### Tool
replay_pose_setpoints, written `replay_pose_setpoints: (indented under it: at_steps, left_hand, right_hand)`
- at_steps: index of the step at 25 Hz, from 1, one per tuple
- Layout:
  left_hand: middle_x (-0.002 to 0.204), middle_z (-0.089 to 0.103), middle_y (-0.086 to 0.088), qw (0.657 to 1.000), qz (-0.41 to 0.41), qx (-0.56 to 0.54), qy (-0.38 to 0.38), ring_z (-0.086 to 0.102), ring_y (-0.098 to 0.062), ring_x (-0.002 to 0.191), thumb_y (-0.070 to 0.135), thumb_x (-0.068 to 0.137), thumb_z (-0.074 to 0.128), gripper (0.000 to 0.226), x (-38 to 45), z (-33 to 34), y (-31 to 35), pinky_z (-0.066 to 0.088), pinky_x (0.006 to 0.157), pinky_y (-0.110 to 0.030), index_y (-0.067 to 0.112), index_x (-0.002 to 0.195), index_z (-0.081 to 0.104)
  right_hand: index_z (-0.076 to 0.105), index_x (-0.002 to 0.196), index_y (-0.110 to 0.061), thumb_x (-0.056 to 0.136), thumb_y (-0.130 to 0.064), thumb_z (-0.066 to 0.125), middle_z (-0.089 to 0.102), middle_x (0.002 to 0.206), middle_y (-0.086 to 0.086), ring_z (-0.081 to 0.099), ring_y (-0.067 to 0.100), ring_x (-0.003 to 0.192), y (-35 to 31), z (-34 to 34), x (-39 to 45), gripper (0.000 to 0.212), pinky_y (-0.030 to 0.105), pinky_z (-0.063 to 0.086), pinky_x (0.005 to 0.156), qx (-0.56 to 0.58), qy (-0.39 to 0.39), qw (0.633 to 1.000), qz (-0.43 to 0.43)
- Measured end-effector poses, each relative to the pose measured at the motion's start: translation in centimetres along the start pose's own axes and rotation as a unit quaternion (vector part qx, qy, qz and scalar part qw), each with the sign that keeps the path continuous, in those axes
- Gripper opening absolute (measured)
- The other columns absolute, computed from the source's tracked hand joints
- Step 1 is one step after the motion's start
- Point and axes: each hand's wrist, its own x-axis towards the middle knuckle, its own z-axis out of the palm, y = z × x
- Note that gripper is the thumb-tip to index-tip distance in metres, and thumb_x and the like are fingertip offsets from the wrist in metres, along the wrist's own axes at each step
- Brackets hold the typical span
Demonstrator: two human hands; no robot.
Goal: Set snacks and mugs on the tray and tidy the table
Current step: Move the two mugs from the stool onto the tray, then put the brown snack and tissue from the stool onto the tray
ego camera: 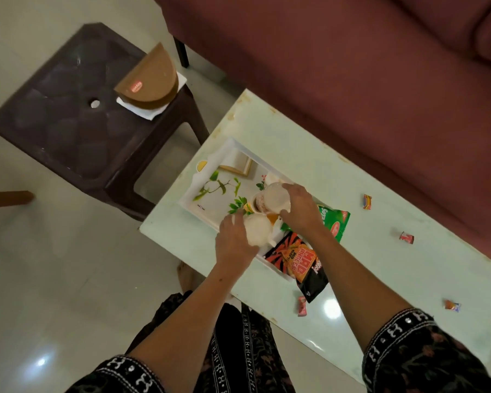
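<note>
Each hand grips a mug: left hand (233, 242) and right hand (301, 207), both over the tray (210, 191); crowded together, the mugs risk knocking.

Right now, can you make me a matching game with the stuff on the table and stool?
Things:
1. green snack packet
2. black and orange snack packet
3. brown half-round box
4. mug in the left hand

Places:
A. on the dark stool
B. partly under the right hand
C. at the tray's near edge
D. hanging over the tray's end onto the table

Pairs: 1-B, 2-D, 3-A, 4-C
</note>
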Motion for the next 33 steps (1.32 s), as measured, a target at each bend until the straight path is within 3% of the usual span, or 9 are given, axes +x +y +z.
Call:
replay_pose_setpoints:
  at_steps: [4,8,16,21,24,28,33]
  left_hand:
    - [0.144,0.036,-0.014,0.996,-0.050,-0.072,0.031,0.037,-0.028,0.133,0.022,0.080,0.067,0.081,-2.0,-4.7,-1.2,0.035,0.107,-0.037,0.006,0.144,0.020]
    - [0.134,0.049,-0.014,0.983,-0.058,-0.148,0.093,0.048,-0.029,0.123,0.018,0.082,0.065,0.065,-2.7,-10.2,-1.6,0.041,0.096,-0.033,0.005,0.137,0.033]
    - [0.136,0.052,-0.016,0.968,-0.027,-0.183,0.170,0.050,-0.030,0.126,0.017,0.083,0.064,0.066,0.9,-20.4,-3.7,0.041,0.100,-0.036,0.005,0.139,0.031]
    - [0.136,0.052,-0.015,0.971,-0.012,-0.171,0.166,0.049,-0.027,0.126,0.018,0.082,0.065,0.065,5.5,-26.0,-6.4,0.039,0.102,-0.034,0.006,0.138,0.035]
    - [0.134,0.053,-0.014,0.975,0.002,-0.157,0.154,0.049,-0.026,0.125,0.017,0.081,0.065,0.062,8.4,-28.4,-7.8,0.039,0.103,-0.034,0.006,0.136,0.039]
    - [0.132,0.054,-0.014,0.982,0.038,-0.126,0.137,0.049,-0.026,0.125,0.017,0.081,0.064,0.058,12.3,-30.4,-9.4,0.040,0.105,-0.038,0.004,0.134,0.043]
    - [0.129,0.056,-0.008,0.987,0.072,-0.096,0.110,0.051,-0.023,0.122,0.016,0.081,0.065,0.054,16.1,-31.3,-10.9,0.040,0.104,-0.035,0.010,0.131,0.045]
  right_hand:
    - [0.042,0.136,-0.009,0.082,-0.009,0.058,0.044,0.139,0.016,0.044,0.031,0.126,-2.1,-0.3,-3.4,0.057,0.040,0.040,0.103,0.106,0.055,0.992,0.034]
    - [0.048,0.130,-0.009,0.084,-0.012,0.059,0.053,0.131,0.017,0.050,0.032,0.121,-6.6,-0.9,-4.7,0.047,0.037,0.041,0.100,0.215,0.113,0.967,0.072]
    - [0.051,0.127,-0.011,0.087,-0.018,0.061,0.054,0.131,0.009,0.052,0.025,0.119,-19.1,-3.4,-1.7,0.042,0.032,0.041,0.098,0.342,0.137,0.929,0.025]
    - [0.054,0.122,-0.013,0.085,-0.022,0.065,0.059,0.124,0.006,0.056,0.016,0.097,-27.0,-3.7,3.0,0.039,0.028,0.045,0.086,0.409,0.108,0.904,0.066]
    - [0.055,0.121,-0.010,0.082,-0.020,0.069,0.062,0.116,0.008,0.056,0.015,0.094,-31.0,-3.5,6.9,0.043,0.028,0.046,0.085,0.437,0.089,0.889,0.107]
    - [0.059,0.104,-0.005,0.078,-0.017,0.073,0.061,0.092,0.003,0.057,0.017,0.087,-34.2,-2.5,12.6,0.031,0.032,0.045,0.074,0.465,0.063,0.870,0.154]
    - [0.060,0.111,-0.005,0.071,-0.029,0.076,0.065,0.095,0.008,0.060,0.023,0.081,-34.9,-0.1,19.3,0.049,0.030,0.045,0.063,0.520,0.077,0.805,0.276]
